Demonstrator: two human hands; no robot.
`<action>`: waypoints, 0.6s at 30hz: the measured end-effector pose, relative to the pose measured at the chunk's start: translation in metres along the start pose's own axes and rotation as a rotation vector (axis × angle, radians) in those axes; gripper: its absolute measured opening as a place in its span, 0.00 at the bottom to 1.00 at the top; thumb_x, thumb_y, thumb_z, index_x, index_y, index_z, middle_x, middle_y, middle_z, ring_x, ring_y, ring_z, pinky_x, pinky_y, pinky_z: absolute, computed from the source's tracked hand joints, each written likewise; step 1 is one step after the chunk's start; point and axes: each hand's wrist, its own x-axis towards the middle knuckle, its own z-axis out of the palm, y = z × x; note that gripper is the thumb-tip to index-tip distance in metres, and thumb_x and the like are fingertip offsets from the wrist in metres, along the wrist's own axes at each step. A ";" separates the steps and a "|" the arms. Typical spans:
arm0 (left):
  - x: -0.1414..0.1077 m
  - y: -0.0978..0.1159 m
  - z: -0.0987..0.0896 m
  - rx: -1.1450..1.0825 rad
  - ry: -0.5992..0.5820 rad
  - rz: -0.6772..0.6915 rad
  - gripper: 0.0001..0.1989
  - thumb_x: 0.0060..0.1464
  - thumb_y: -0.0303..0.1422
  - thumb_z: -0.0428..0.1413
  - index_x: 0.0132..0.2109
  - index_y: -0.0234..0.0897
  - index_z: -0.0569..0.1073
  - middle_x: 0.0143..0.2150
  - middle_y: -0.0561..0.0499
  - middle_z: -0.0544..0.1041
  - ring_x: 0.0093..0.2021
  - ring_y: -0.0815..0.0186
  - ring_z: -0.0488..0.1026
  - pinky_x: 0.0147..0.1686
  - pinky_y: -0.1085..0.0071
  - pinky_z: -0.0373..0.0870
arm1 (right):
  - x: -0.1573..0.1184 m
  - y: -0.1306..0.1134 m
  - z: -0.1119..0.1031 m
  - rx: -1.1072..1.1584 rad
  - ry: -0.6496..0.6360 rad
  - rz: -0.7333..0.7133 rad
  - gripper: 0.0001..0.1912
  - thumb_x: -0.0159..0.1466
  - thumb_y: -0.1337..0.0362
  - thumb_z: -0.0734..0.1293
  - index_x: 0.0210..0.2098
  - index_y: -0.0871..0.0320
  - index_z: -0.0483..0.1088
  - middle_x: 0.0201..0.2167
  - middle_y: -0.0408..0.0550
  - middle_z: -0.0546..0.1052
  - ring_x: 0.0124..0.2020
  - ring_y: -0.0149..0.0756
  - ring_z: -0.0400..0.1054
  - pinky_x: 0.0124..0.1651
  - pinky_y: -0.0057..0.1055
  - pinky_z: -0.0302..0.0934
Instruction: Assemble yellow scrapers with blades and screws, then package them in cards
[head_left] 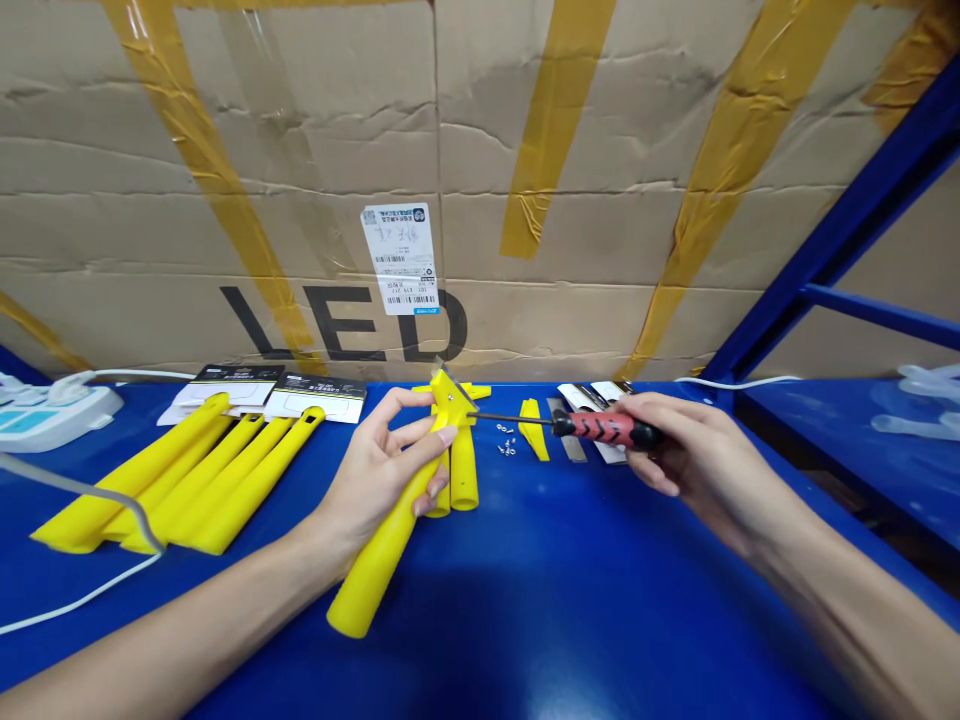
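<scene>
My left hand is closed around a yellow scraper, its head tilted up and away from me and its handle pointing down toward me. A blade edge shows at the head. In my right hand is a screwdriver with a red and black handle, held level. Its tip meets the side of the scraper head, near a screw. Behind the scraper lie more yellow handles, partly hidden by my left hand. Several small screws lie beside a loose yellow clamp piece and a flat metal blade.
Several yellow scraper handles lie on the left, by printed packaging cards. A white power strip and cable are at far left. Packaged blades lie at the back. A cardboard box stands behind the blue surface.
</scene>
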 end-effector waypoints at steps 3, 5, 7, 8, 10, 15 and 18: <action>0.001 0.000 0.001 -0.028 -0.009 -0.053 0.23 0.53 0.34 0.67 0.47 0.43 0.60 0.20 0.58 0.74 0.14 0.75 0.64 0.13 0.84 0.59 | 0.005 0.000 -0.006 0.076 0.061 -0.072 0.14 0.56 0.54 0.76 0.30 0.58 0.76 0.23 0.44 0.71 0.20 0.26 0.60 0.21 0.25 0.52; 0.002 -0.002 0.000 -0.071 0.009 -0.094 0.24 0.52 0.34 0.67 0.48 0.42 0.61 0.22 0.57 0.75 0.15 0.75 0.65 0.12 0.85 0.58 | 0.005 0.000 -0.010 0.044 0.046 -0.153 0.14 0.52 0.56 0.79 0.31 0.57 0.77 0.24 0.44 0.73 0.21 0.27 0.61 0.23 0.25 0.54; 0.003 -0.005 -0.002 -0.113 0.006 -0.128 0.24 0.52 0.33 0.67 0.48 0.42 0.61 0.23 0.56 0.76 0.15 0.76 0.65 0.12 0.86 0.57 | 0.004 0.000 -0.011 -0.016 0.029 -0.215 0.14 0.52 0.56 0.80 0.32 0.55 0.77 0.24 0.43 0.74 0.22 0.27 0.61 0.24 0.25 0.55; 0.003 -0.006 -0.003 -0.128 0.000 -0.142 0.24 0.52 0.33 0.67 0.48 0.42 0.61 0.23 0.56 0.76 0.14 0.76 0.64 0.12 0.86 0.57 | 0.003 0.001 -0.012 -0.042 0.029 -0.247 0.14 0.52 0.57 0.80 0.32 0.54 0.76 0.24 0.43 0.74 0.22 0.27 0.61 0.24 0.25 0.55; 0.004 -0.008 -0.004 -0.147 -0.012 -0.160 0.24 0.52 0.33 0.67 0.49 0.42 0.61 0.23 0.56 0.75 0.14 0.76 0.64 0.12 0.86 0.57 | 0.002 0.002 -0.011 -0.095 0.033 -0.298 0.13 0.53 0.56 0.80 0.32 0.54 0.76 0.23 0.42 0.74 0.22 0.27 0.61 0.24 0.25 0.55; 0.005 -0.009 -0.006 -0.152 -0.045 -0.187 0.25 0.52 0.33 0.68 0.48 0.42 0.61 0.23 0.56 0.75 0.14 0.76 0.64 0.11 0.85 0.57 | 0.002 0.005 -0.009 -0.133 0.044 -0.317 0.13 0.54 0.56 0.79 0.33 0.54 0.77 0.23 0.41 0.74 0.21 0.27 0.62 0.24 0.24 0.56; 0.005 -0.009 -0.006 -0.159 -0.057 -0.192 0.24 0.52 0.34 0.67 0.49 0.41 0.61 0.23 0.56 0.75 0.14 0.76 0.64 0.11 0.85 0.58 | 0.002 0.004 -0.008 -0.109 0.052 -0.314 0.13 0.53 0.57 0.80 0.33 0.54 0.77 0.22 0.41 0.73 0.21 0.26 0.62 0.23 0.24 0.56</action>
